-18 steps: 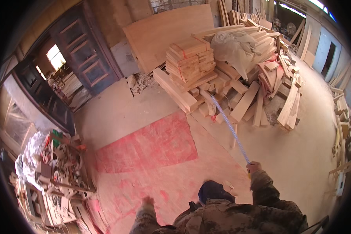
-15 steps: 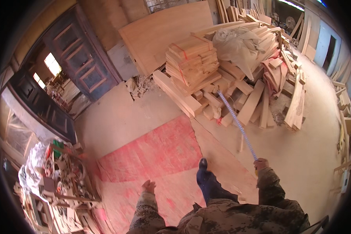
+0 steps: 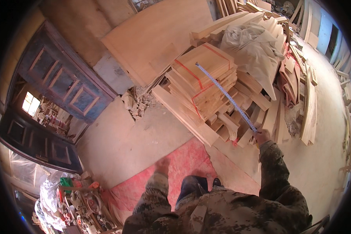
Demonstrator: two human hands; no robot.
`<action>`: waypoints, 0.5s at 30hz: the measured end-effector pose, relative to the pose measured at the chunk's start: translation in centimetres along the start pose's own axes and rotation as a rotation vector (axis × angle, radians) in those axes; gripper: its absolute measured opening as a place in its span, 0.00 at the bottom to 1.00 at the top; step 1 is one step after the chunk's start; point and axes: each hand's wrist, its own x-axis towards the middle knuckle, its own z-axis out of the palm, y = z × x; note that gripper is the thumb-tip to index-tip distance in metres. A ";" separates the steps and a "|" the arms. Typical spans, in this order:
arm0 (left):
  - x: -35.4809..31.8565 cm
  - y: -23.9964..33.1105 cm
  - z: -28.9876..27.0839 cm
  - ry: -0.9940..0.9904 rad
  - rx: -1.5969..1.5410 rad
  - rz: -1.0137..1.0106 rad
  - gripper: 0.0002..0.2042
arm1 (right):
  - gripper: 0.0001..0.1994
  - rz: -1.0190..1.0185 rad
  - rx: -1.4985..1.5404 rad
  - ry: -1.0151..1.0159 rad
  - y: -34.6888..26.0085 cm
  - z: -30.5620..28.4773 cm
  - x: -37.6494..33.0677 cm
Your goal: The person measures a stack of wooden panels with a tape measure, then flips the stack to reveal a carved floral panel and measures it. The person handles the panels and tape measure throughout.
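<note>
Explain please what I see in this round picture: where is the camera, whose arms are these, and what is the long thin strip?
The camera sits on a person's head and looks down, so the picture bends at its rim. The camouflage sleeves belong to that person. The right hand holds a tape measure, extended up onto a strapped stack of boards. The left hand is empty, above a red sheet on the floor. More loose timber and a pale cloth lie behind, with dark blue doors on the left.

A long blue-and-white measuring tape ran from the right hand up onto the strapped stack of pale wooden boards — a crumpled beige cloth lay behind-right, a dark panelled door stood far left.
</note>
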 end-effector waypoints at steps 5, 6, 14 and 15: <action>22.6 13.9 0.9 -0.010 0.030 0.305 0.15 | 0.11 0.034 -0.015 -0.061 -6.7 2.9 12.2; 27.2 16.2 1.8 0.030 0.010 0.399 0.15 | 0.11 -0.004 -0.068 -0.055 -7.6 3.9 14.5; 59.0 27.7 12.0 -0.153 -0.012 0.602 0.26 | 0.09 -0.046 -0.216 0.054 -16.6 11.2 25.5; 61.4 29.3 13.3 -0.142 0.007 0.649 0.27 | 0.09 -0.014 -0.159 0.086 -17.8 11.4 26.0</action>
